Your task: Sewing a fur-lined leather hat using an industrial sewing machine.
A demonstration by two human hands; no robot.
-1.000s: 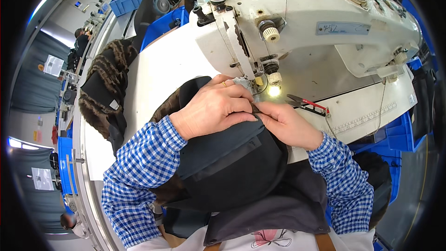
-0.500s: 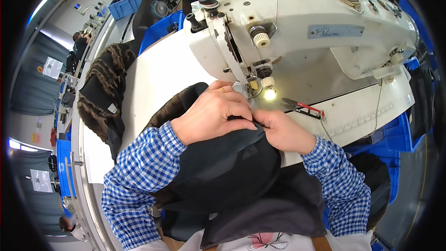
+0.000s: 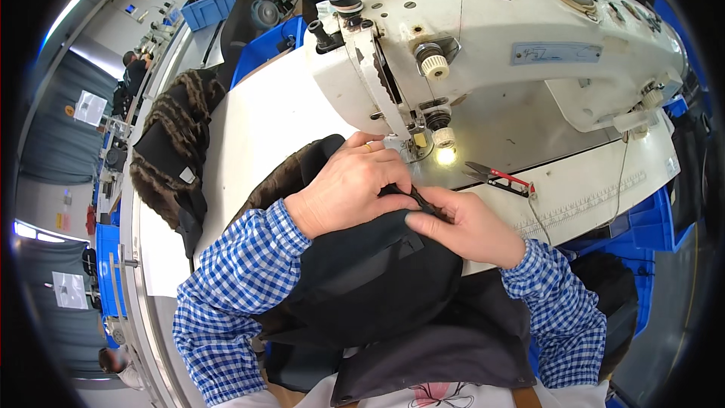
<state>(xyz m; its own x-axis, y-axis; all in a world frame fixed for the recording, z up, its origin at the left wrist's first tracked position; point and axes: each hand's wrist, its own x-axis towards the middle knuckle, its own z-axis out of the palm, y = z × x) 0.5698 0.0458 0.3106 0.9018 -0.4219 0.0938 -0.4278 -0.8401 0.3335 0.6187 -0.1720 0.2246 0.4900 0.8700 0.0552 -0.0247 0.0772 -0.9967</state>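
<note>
The layers of the soft black cloth piece with brown fur (image 3: pixel 362 276), lying over the near edge of the white tabletop (image 3: pixel 260 117), could slip askew if either grip loosened; fingers near the needle of the white metal sewing machine (image 3: pixel 483 30) could be caught if it ran. The left hand (image 3: pixel 349 187), curled, and right hand (image 3: pixel 472 228), thumb extended, pinch neighbouring edge spots.

black cloth (image 3: pixel 381 295) with brown fur (image 3: pixel 270 190) showing at its left lies in the middle of the scene, its far edge bunched into a narrow fold. the near part drapes loosely, rounded at the right, and a slightly paler strip slants across its upward face.
</note>
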